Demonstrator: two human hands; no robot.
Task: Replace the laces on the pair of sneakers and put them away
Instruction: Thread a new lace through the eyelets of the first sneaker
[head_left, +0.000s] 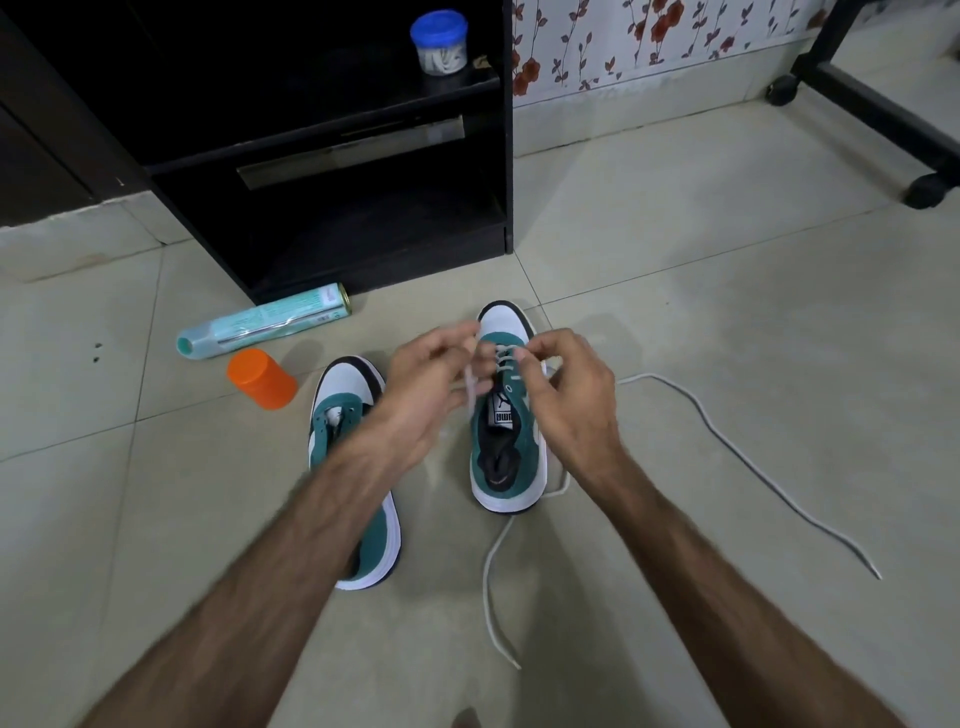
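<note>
Here, pinched lace (727, 431) at right shoe (511, 441) eyelets with both left hand (436, 384) and right hand (566, 389); left shoe (332, 410) unlaced beside.

We see open beige tiled floor (701, 291) to the right of the green-and-white suede sneaker (511, 457), crossed only by a loose white lace (737, 447); to the left, a second green-and-white sneaker (340, 410), an orange plastic jar (260, 379) and a pale green spray can lying on its side (265, 322) crowd the way; a black wooden shelf unit (363, 171) blocks the far side.
</note>
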